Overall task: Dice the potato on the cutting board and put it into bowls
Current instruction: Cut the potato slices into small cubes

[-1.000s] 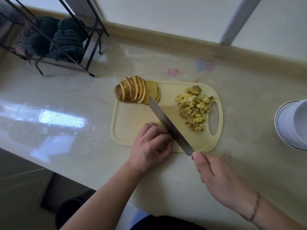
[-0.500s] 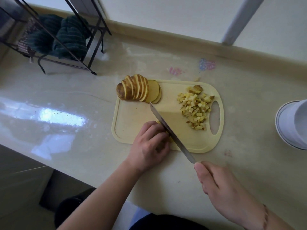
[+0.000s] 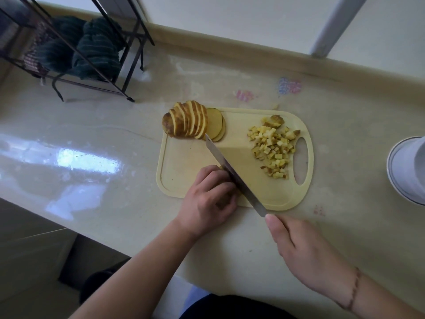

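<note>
Pale-yellow plastic cutting board (image 3: 184, 162) lies near the middle of the worktop (image 3: 115, 210), its handle slot toward the right edge. Progress is judged as partial. A heap of diced potato (image 3: 273, 150) sits on the right part of the board beside the slot, with one uncut end piece (image 3: 274, 120) at the heap's far side. A fan of potato slices (image 3: 190, 123), skin on, stands at the board's far left corner, overhanging that edge slightly; these are sliced only, not yet diced.

The left hand (image 3: 209, 201) rests at the board's near edge, fingers curled down over a small piece of potato that is almost wholly hidden beneath them. The right hand (image 3: 301, 247) is clamped round the handle of the knife (image 3: 232, 173), whose blade runs diagonally across the board, close against the left knuckles, tip just beside the slices.

Containers: one white bowl (image 3: 407, 171) with a dark rim line stands at the right edge of the worktop, well apart from the board and cut off by the picture's edge. No potato shows in the visible part. Remaining, by judgement: dice the held piece and the slices, then transfer everything.
</note>
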`<state>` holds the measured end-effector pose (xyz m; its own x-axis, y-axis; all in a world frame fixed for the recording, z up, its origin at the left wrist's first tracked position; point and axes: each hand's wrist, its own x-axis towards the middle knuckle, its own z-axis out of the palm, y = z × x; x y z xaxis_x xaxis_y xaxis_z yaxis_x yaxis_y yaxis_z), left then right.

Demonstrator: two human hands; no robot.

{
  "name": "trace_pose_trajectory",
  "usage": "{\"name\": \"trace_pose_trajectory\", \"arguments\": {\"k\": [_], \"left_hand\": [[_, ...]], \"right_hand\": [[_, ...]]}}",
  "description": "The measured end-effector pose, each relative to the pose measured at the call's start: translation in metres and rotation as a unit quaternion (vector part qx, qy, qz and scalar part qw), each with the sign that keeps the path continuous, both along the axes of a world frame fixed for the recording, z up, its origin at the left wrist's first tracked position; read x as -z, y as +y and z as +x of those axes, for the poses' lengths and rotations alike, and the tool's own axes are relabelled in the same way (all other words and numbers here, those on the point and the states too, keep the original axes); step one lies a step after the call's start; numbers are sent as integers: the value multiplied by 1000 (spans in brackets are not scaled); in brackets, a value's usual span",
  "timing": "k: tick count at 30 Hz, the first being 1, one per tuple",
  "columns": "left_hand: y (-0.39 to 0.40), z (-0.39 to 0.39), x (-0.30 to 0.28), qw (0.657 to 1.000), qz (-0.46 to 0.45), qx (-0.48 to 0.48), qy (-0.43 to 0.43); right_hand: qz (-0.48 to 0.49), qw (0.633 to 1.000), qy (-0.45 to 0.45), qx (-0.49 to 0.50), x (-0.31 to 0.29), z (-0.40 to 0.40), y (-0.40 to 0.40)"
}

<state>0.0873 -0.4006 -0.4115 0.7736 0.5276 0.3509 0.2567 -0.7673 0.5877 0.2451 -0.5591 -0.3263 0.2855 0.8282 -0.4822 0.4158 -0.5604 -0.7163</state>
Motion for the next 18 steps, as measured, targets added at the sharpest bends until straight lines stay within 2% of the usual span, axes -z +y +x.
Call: {"name": "trace_pose_trajectory", "arguments": {"k": [5,18], "left_hand": [[-1,-2,1,1000,5,0,7],[-5,-9,2,1000,5,-27,10]], "right_hand": [[11,999,18,31,5,5,-10],[7,999,42,5,-4,-3,-19]]}}
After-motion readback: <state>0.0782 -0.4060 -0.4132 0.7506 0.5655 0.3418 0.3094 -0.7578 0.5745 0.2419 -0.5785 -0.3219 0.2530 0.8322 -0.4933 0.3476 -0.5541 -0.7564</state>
